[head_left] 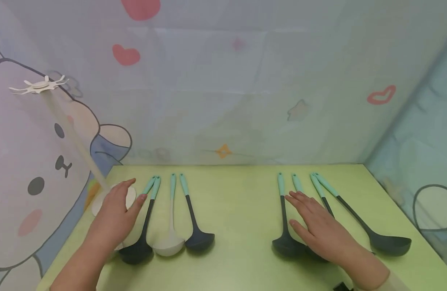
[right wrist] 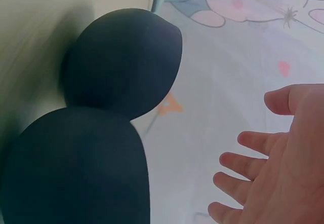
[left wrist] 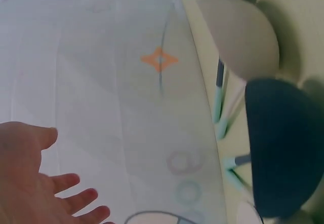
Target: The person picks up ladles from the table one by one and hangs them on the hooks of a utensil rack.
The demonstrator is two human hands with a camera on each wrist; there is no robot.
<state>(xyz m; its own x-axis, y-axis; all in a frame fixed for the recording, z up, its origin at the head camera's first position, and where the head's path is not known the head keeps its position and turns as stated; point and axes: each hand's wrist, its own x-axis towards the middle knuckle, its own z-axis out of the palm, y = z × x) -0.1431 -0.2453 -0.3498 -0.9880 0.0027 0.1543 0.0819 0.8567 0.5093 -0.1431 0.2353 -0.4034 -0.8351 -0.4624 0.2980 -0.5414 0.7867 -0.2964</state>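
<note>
Here, printed cloth point(head_left: 208, 101) backs table point(head_left: 241, 214) and ladles point(head_left: 199, 241).

My left hand point(head_left: 114, 210) and right hand point(head_left: 317, 226), two in all, share one green table point(head_left: 241, 210) with eight teal-handled utensils point(head_left: 168, 246), four on each side, and one white stand point(head_left: 76, 141).

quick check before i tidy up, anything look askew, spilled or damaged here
Mildly odd: the rightmost dark ladle lies slanted, angling out to the right, unlike the nearly straight dark ladle at the right-hand group's left end. No spill or damage shows.
</note>
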